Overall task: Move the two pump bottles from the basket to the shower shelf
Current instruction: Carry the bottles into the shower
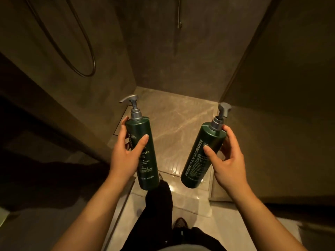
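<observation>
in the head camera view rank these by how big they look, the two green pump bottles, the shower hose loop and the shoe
1. Shower hose loop.
2. The bottle in the left hand and the bottle in the right hand: alike, not ranked.
3. Shoe, partly hidden.

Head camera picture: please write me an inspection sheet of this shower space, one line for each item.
Surface: pale marble shower floor, glossy, with a raised threshold at its near edge; no shelf or basket seen.
Job's things: two dark green plastic pump bottles with grey pumps, both held in the air. Left bottle is near upright, spout pointing left. Right bottle leans right, white lettering along its side.
Clutter: nothing seen.
Grippers: left hand grips the left bottle; right hand grips the right bottle.
Cables: dark shower hose loops on the left wall.
Surroundings: dim brown walls; thin metal rod on the back wall; person's dark trousers below.
</observation>
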### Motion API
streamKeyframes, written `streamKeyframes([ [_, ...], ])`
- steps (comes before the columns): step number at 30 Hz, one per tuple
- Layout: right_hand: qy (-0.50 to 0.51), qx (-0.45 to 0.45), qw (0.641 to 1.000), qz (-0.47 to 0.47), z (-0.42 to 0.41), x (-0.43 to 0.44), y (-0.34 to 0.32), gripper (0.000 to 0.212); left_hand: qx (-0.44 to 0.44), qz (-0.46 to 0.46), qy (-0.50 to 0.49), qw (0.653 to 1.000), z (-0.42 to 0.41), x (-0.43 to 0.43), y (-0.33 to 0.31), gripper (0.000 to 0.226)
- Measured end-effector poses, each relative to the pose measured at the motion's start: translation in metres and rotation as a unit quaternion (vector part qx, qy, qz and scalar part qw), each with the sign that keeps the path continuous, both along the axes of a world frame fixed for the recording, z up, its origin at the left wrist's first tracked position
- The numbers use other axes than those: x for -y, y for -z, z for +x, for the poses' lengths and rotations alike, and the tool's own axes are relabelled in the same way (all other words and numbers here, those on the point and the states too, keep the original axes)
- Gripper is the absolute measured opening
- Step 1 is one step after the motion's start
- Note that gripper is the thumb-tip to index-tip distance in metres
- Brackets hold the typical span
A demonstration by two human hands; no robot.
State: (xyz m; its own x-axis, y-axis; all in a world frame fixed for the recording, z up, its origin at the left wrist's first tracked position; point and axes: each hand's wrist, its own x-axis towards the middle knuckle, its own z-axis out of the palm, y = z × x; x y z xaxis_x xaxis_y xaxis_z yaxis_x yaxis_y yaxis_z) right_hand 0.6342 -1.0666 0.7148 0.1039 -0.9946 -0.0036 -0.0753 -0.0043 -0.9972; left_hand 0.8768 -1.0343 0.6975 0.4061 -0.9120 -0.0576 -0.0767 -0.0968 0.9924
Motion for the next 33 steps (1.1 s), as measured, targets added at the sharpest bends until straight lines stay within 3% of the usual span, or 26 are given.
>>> streamKeyframes([
  [7,0.004,-0.021,1.000,-0.013,0.044,0.121,-0.005,0.064,-0.036,-0.002,0.050,0.998,0.034,0.126,0.004,0.048],
  [15,-0.046,-0.086,0.991,-0.089,0.116,0.242,-0.052,0.063,-0.033,-0.060,0.046,0.997,0.097,0.247,-0.026,0.049],
  [23,-0.107,-0.050,0.990,-0.079,0.189,0.284,-0.050,0.063,-0.043,-0.066,0.006,0.997,0.140,0.286,-0.030,0.057],
  [27,-0.154,-0.048,0.983,-0.091,0.222,0.316,-0.052,0.064,-0.043,-0.038,-0.049,0.997,0.166,0.292,-0.027,0.071],
  [33,-0.222,-0.026,0.970,-0.095,0.267,0.370,-0.046,0.062,-0.018,-0.031,-0.133,0.990,0.196,0.312,-0.028,0.070],
])
